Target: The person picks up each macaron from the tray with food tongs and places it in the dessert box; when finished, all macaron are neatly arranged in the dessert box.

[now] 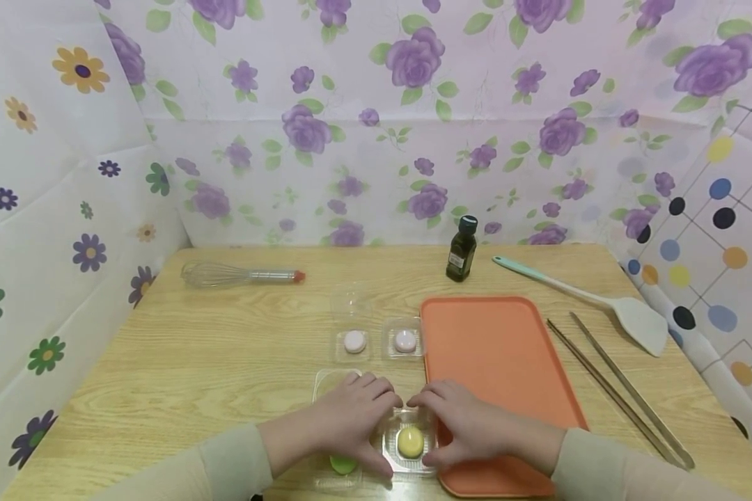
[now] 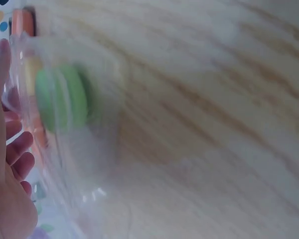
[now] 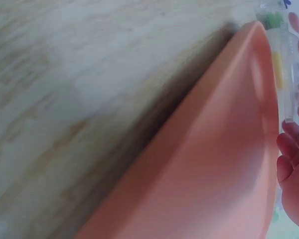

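A yellow macaron (image 1: 410, 442) sits in a clear plastic box (image 1: 407, 470) near the table's front, beside the orange tray's left edge. From the left, my left hand (image 1: 354, 421) holds the box, its thumb toward the near side and fingers at the far side. My right hand (image 1: 466, 428) grips the opposite side in the same way, above the tray; its fingertips (image 3: 289, 127) meet the clear plastic in the right wrist view. Under my left hand, partly hidden, a green macaron (image 2: 62, 98) lies in another clear box (image 1: 338, 481).
Behind are two pale pink macarons (image 1: 354, 342) in clear boxes, the left one with its lid (image 1: 351, 299) folded back. An orange tray (image 1: 482, 334) lies right, then metal tongs (image 1: 620, 383) and a spatula (image 1: 639, 323). A dark bottle (image 1: 461, 250) and whisk (image 1: 238, 275) stand farther back.
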Demonstrator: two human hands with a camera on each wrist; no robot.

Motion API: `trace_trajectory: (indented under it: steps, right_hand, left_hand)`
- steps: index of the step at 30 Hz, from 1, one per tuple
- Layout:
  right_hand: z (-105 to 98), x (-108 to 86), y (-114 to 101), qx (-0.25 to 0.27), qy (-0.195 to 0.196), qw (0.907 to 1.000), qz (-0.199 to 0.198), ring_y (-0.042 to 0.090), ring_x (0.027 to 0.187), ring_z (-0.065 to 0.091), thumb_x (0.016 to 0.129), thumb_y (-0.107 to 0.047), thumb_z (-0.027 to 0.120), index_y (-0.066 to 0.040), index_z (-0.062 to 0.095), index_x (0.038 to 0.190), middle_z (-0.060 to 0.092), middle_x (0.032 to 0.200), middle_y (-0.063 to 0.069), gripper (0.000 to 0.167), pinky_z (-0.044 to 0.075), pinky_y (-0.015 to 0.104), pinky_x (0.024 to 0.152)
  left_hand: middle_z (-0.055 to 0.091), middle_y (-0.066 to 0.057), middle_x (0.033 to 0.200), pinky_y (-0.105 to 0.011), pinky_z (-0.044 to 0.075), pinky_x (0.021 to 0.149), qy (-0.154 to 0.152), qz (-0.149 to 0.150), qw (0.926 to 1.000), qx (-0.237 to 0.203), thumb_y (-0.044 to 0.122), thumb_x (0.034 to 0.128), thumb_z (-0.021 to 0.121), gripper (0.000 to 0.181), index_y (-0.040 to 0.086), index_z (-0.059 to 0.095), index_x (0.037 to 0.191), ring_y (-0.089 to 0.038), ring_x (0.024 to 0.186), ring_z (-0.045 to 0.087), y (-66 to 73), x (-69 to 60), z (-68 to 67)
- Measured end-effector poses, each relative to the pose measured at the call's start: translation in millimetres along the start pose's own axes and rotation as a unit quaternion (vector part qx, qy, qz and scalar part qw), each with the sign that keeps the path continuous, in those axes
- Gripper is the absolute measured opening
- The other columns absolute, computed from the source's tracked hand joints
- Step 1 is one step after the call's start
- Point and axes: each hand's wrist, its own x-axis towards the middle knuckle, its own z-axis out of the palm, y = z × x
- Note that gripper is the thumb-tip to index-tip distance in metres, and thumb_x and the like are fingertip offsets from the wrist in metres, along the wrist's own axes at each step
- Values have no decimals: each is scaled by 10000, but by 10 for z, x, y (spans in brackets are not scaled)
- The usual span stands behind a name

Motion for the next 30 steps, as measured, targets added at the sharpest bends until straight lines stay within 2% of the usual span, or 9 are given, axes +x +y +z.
trace_trajectory:
  steps: [4, 9, 16, 22, 25, 30]
  right_hand:
    - [-74, 63, 13, 290, 52, 9992, 287, 130, 1008, 446, 792, -505, 683, -97, 489, 1260, 480, 1129, 1, 651, 420, 328, 856]
    - [-131, 185, 46, 680, -24, 9960, 586, 184, 1053, 473, 808, -517, 660, -107, 464, 1290, 505, 1165, 35, 662, 422, 361, 879]
    - [-97, 423, 55, 1168, -176, 9889, 907, 169, 1061, 512, 802, -524, 663, -109, 432, 1355, 533, 1187, 28, 730, 442, 338, 888]
    - [-57, 619, 29, 1567, -393, 9808, 1093, 168, 1031, 524, 788, -473, 698, -82, 417, 1367, 538, 1174, 43, 753, 451, 316, 874]
    - [-25, 700, 27, 1623, -462, 9791, 1134, 156, 1005, 527, 785, -455, 710, -82, 411, 1371, 543, 1147, 38, 757, 455, 297, 856]
    - [30, 815, 23, 1501, -547, 9813, 1077, 135, 995, 534, 783, -449, 716, -75, 407, 1371, 561, 1122, 42, 763, 454, 285, 858]
  left_hand:
    - [496, 44, 1214, -319, 369, 883, -23, -287, 9993, -239, 843, 615, 506, 969, 160, 476, 1302, -144, 1087, 440, -64, -15, -77]
    - [487, 17, 1250, -361, 371, 901, 25, -523, 9977, -422, 822, 634, 526, 969, 149, 460, 1328, -171, 1136, 427, -178, -74, -119]
    - [464, -33, 1308, -414, 345, 966, 70, -886, 9914, -956, 692, 668, 661, 924, 117, 442, 1357, -211, 1175, 419, -401, -225, -130]
    - [488, -38, 1281, -444, 331, 993, 211, -1037, 9873, -1186, 645, 680, 687, 907, 91, 444, 1355, -232, 1176, 427, -579, -377, -129]
    - [501, -54, 1247, -460, 341, 982, 285, -1106, 9859, -1221, 607, 689, 707, 874, 69, 461, 1332, -254, 1157, 439, -652, -444, -123]
    - [517, -67, 1207, -484, 353, 962, 352, -1225, 9838, -1260, 577, 697, 721, 833, 62, 481, 1306, -272, 1130, 456, -755, -550, -112]
